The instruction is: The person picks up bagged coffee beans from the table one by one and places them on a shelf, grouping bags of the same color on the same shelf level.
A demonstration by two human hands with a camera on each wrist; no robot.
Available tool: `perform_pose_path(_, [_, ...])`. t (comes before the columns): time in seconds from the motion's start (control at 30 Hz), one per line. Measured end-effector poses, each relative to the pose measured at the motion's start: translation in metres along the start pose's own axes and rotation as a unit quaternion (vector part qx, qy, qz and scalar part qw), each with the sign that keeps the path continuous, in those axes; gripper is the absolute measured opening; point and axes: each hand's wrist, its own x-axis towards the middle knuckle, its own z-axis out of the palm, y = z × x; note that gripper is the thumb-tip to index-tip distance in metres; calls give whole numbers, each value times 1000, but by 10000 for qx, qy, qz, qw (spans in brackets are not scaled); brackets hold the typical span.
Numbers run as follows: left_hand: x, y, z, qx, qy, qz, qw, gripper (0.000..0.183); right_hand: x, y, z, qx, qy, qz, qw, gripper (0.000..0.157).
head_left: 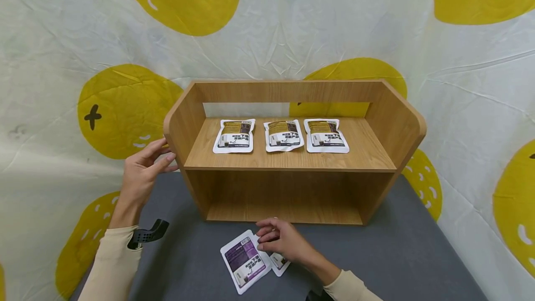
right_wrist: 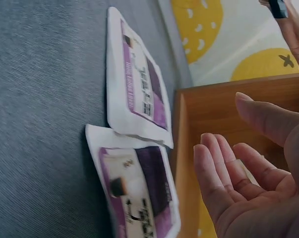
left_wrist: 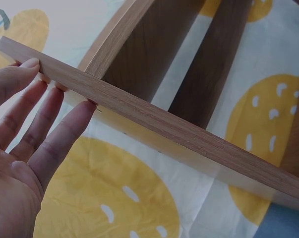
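A two-tier wooden shelf (head_left: 288,169) stands on the grey table. My left hand (head_left: 144,171) touches its left side panel (left_wrist: 139,106); the thumb and fingertips lie along the panel's edge and outer face, fingers nearly straight. Below the shelf front, my right hand (head_left: 288,241) hovers over the table with loosely bent fingers and nothing between them. Under and beside it lie two white pouches with purple labels, a left one (head_left: 245,261) and another (head_left: 279,264) partly hidden by the hand. In the right wrist view the near pouch (right_wrist: 139,188) overlaps or touches the far pouch (right_wrist: 137,82).
Three white pouches with yellow-brown labels lie in a row on the upper tier: left (head_left: 235,136), middle (head_left: 284,135) and right (head_left: 326,135). The lower tier (head_left: 284,196) sits beneath. A white cloth (head_left: 267,22) with yellow fruit prints hangs behind.
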Motion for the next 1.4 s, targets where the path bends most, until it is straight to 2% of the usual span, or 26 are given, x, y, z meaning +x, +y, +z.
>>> perform_pose_path(0.27, [0, 0, 0, 16, -13, -23, 10000, 46, 0, 10, 11, -770, 258, -149, 9966, 53])
perform_pose_path(0.4, [0, 0, 0, -8, -4, -24, 10000, 46, 1, 13, 14, -1050, 216, -208, 9940, 56])
perform_pose_path(0.63, [0, 0, -1, -75, -49, 28, 10000, 46, 1, 18, 21, -1887, 137, -407, 9811, 60])
perform_pose_path(0.77, [0, 0, 0, -87, -38, 22, 10000, 46, 3, 20, 28, -2343, 206, -458, 9709, 64])
perform_pose_path(0.97, [0, 1, 0, -46, 14, -33, 10000, 46, 4, 23, 39, -3334, 366, -664, 9397, 69])
perform_pose_path(1.03, [0, 1, 0, -32, 22, -51, 10000, 46, 3, 23, 43, -3510, 343, -646, 9335, 69])
perform_pose_path(1.17, [0, 1, 0, -49, 15, -38, 10000, 46, 2, 23, 46, -3542, 247, -535, 9333, 68])
perform_pose_path(1.3, [-1, 1, 1, -70, -3, -15, 10000, 46, 3, 23, 46, -3616, 123, -685, 9297, 59])
perform_pose_path(1.4, [-1, 1, 1, -52, -2, -4, 10000, 46, 4, 23, 44, -3459, 8, -692, 9357, 48])
